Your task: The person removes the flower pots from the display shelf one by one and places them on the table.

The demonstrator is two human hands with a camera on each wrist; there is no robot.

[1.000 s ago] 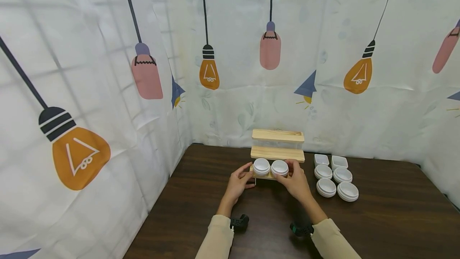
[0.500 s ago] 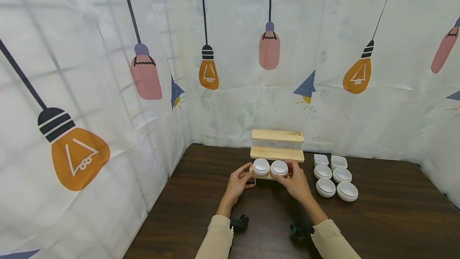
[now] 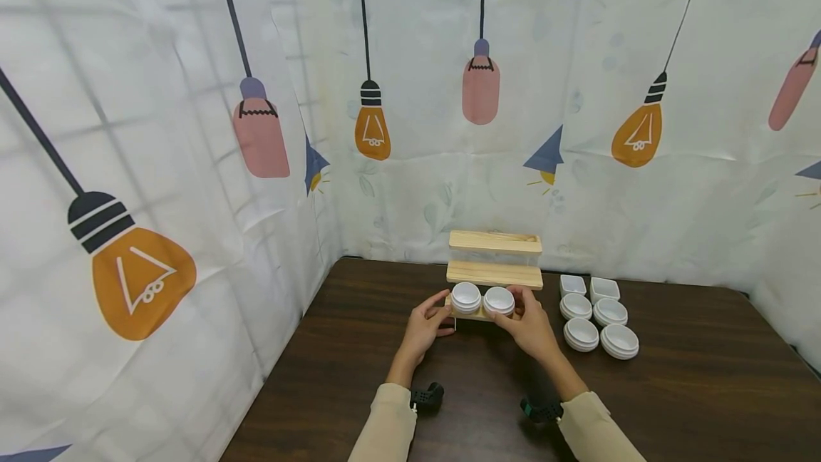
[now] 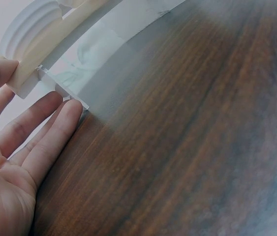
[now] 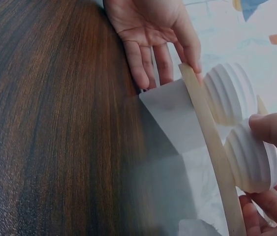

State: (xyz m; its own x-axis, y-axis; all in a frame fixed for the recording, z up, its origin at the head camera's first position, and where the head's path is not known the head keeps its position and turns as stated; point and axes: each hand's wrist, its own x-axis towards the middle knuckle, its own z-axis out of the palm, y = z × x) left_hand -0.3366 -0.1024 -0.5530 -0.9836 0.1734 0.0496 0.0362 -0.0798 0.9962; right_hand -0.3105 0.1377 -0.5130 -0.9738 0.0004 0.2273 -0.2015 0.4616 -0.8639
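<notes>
On the front shelf (image 3: 473, 316) of a tiered wooden stand, two white ridged bowls sit side by side. My left hand (image 3: 421, 330) pinches the shelf's left end between thumb and index finger, beside the left bowl (image 3: 466, 296). In the left wrist view, its other fingers reach out below, at the clear side panel (image 4: 62, 88) under the wooden board (image 4: 35, 73). My right hand (image 3: 529, 323) grips the right bowl (image 3: 498, 300). The right wrist view shows its thumb (image 5: 271, 130) on that bowl's rim and its fingers curled underneath, partly hidden.
Behind the front shelf rise the stand's middle board (image 3: 494, 274) and top board (image 3: 494, 242). To the right, several white round bowls (image 3: 581, 334) stand in two columns, with two square dishes (image 3: 605, 289) behind. A printed curtain (image 3: 410, 191) borders the dark wooden table (image 3: 705, 369).
Both hands stay at the front shelf and the bowls keep their places. My right wrist has shifted very slightly to the right.
</notes>
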